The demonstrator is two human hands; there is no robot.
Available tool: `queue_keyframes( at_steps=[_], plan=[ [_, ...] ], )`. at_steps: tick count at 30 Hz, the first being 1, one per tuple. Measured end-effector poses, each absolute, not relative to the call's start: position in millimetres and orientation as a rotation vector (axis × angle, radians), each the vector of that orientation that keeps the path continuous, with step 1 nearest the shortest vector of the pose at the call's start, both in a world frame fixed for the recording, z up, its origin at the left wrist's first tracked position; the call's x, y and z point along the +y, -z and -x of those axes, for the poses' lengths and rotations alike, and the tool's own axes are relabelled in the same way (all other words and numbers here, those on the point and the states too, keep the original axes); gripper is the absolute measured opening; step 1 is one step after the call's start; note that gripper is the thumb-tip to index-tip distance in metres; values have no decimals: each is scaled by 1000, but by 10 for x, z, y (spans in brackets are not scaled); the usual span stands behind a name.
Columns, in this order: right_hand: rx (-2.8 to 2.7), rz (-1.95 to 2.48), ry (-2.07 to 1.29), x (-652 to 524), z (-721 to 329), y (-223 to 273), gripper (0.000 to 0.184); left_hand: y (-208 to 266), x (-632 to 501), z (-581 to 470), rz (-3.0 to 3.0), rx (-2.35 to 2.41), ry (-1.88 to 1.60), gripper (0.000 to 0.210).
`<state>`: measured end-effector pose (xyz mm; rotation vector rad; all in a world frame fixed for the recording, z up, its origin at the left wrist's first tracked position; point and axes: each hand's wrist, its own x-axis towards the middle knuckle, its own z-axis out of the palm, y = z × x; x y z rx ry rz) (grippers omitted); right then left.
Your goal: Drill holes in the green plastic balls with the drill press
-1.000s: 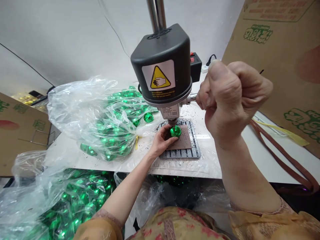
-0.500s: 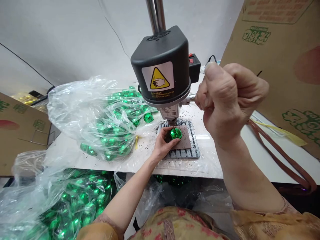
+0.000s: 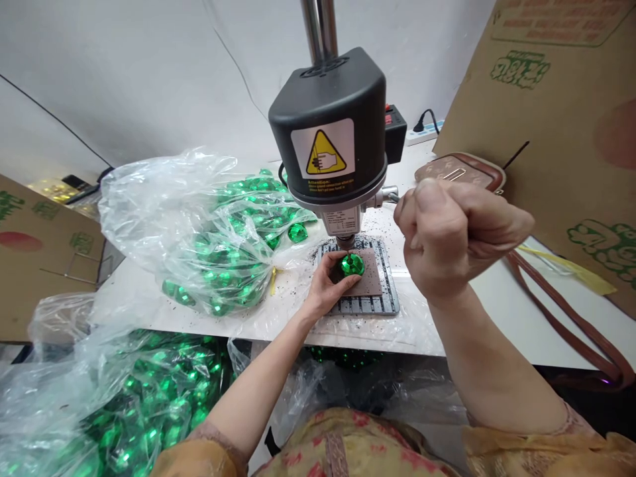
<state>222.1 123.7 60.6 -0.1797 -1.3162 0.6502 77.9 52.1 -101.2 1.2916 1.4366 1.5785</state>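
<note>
A small drill press [image 3: 328, 126] with a black motor housing stands on the table. Under its chuck, my left hand [image 3: 325, 285] pinches a shiny green faceted ball [image 3: 352, 264] from the side, thumb in front and fingers behind. The ball rests on a brown board [image 3: 371, 278] over the slotted metal base [image 3: 390, 291]. The drill bit comes down to the ball's top; whether it has entered, I cannot tell. My right hand [image 3: 462, 232] is closed in a fist round the drill press lever [image 3: 390, 197], most of which it hides.
Left of the base lies a clear plastic bag [image 3: 163, 212] of green faceted balls, with one loose ball [image 3: 297, 232] beside it. Another bag [image 3: 149, 404] sits lower left. A brown purse [image 3: 462, 169], a power strip [image 3: 421, 134] and a cardboard box [image 3: 561, 132] are at right. Dark shavings surround the base.
My right hand has come down with the lever, uncovering the purse and power strip behind it. My left hand keeps the ball in place. The whole view has shifted slightly.
</note>
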Motion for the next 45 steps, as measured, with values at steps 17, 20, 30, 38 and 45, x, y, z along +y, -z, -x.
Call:
queue_keyframes(
  at_steps=[17, 20, 30, 38, 45],
  plan=[
    [-1260, 18, -483, 1340, -2172, -407, 50, 1007, 517, -786, -1299, 1481, -1591, 55],
    [-1271, -32, -471, 1349, -2183, -388, 48, 1021, 516, -781, -1292, 1473, -1584, 54],
    [-1323, -172, -454, 1386, -2211, -257, 44, 1037, 503, -779, -1263, 1442, -1584, 54],
    [-1231, 102, -648, 1264, -2183, -625, 50, 1002, 514, -822, -1273, 1525, -1602, 53],
    [-1203, 74, -771, 1335, -2137, -957, 47, 939, -120, -978, -1847, 1806, -1683, 48]
  ],
)
